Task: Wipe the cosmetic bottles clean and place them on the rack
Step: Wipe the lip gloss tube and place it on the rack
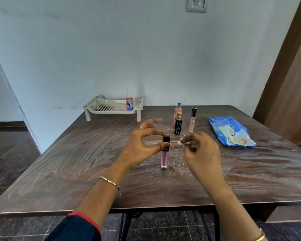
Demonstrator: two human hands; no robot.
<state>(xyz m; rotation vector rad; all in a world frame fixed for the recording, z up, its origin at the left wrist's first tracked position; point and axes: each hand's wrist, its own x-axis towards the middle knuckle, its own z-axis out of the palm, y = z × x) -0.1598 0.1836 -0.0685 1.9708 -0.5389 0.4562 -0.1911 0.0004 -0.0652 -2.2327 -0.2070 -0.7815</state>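
Observation:
My left hand (142,145) pinches the black cap of a pink lip gloss tube (164,158), which stands upright on the table's middle. Just right of it, my right hand (201,150) pinches a small white wipe (184,141) near the tube's cap, not touching it. Behind them stand three bottles: a peach spray bottle (177,112), a small black bottle with a gold cap (178,125) and a slim peach tube with a black cap (192,120). The cream plastic rack (111,106) sits at the back left with a pink spray bottle (129,103) on it.
A blue wipes packet (231,132), torn open, lies at the right on the brown wooden table (76,162). White specks and smear marks cover the tabletop around the tube. A wall runs behind the table and a wooden door stands at the far right.

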